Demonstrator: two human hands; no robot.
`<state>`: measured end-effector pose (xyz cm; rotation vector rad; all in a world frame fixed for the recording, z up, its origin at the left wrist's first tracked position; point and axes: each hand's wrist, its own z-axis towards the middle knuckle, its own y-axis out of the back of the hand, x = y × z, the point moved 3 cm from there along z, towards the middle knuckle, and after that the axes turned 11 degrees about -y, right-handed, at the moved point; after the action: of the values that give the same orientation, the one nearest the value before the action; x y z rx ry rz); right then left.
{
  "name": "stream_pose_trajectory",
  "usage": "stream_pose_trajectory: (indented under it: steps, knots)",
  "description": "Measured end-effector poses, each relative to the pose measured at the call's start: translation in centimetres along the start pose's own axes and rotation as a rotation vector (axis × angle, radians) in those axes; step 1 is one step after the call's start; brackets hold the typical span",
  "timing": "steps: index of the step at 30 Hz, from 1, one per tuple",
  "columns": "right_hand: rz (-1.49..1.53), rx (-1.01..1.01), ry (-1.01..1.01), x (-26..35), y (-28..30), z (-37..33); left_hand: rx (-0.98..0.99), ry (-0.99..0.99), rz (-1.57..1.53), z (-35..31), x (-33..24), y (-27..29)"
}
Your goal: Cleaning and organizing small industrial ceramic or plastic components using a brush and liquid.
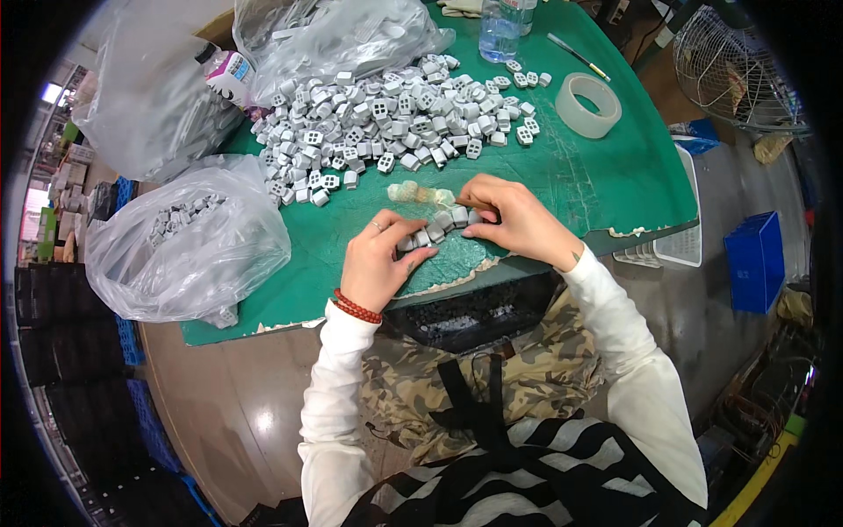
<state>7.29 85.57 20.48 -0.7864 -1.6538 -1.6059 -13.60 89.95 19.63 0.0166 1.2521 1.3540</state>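
Observation:
A short row of small grey plastic blocks [443, 223] runs between my hands near the front edge of the green table mat [606, 184]. My left hand [373, 259] pinches the left end of the row between thumb and fingers. At the other end, my right hand [522, 220] closes thumb and fingers on the last blocks. Just beyond the row lies a crumpled, yellowish translucent strip [420, 193], close to my right fingertips. Farther back spreads a large pile of similar grey blocks [395, 119], some showing square openings.
Clear plastic bags [193, 255] lie at the left and back. A roll of clear tape [569, 110], a pen [580, 58] and a water bottle [499, 35] are at the far right. Below the table edge is a black bin [474, 316]. A fan [738, 66] stands beyond the table.

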Motion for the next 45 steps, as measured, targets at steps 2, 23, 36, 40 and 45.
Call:
stream_pose_trajectory:
  steps: [2,23,36,40,45]
  knots:
    - [0.020,-0.047,-0.014,0.0,0.4,-0.2,0.025,-0.003,-0.015,-0.3,-0.2,-0.1]
    - [-0.290,-0.611,0.254,-3.5,1.4,1.0,0.021,-0.136,0.268,0.5,-1.8,-0.2]
    - [-0.063,-0.439,0.072,-4.0,1.4,-0.2,-0.038,-0.147,0.149,0.7,-0.5,-2.7]
    - [0.066,-0.344,-0.166,-3.4,3.0,-2.9,-0.105,-0.165,0.322,0.4,-2.0,-0.3]
    - [0.148,-0.265,-0.066,-2.6,1.4,-4.4,-0.055,0.074,0.174,-1.0,-0.9,0.1]
